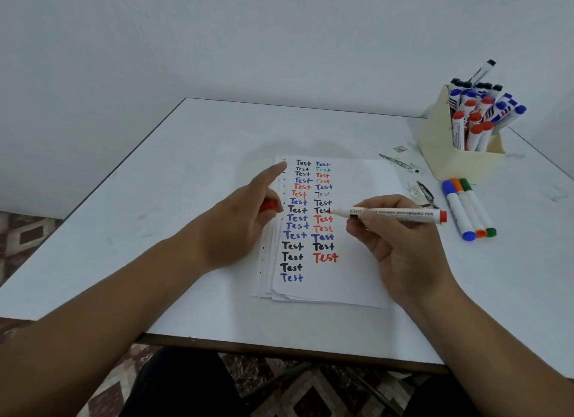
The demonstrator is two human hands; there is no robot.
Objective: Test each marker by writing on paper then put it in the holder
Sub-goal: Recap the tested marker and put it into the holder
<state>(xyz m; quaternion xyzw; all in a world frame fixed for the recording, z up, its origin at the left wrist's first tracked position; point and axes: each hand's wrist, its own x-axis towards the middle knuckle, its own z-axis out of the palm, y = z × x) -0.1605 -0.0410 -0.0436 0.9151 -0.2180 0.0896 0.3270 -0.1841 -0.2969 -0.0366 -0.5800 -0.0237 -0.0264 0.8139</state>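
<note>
Right hand (pixel 394 230) pinches the uncapped marker (pixel 391 214) over the paper (pixel 357 273); left hand (pixel 239 217) grips the red cap (pixel 268 205). Right of the grip, three markers (pixel 469 211) lie before the holder (pixel 447 146).

Cream holder (pixel 447 155), perhaps red-capped marker (pixel 397 215)

"Test" in two columns on the paper (pixel 351 270); "ERASING WHITEBOARD PEN" on the marker (pixel 400 214) barrel.
</note>
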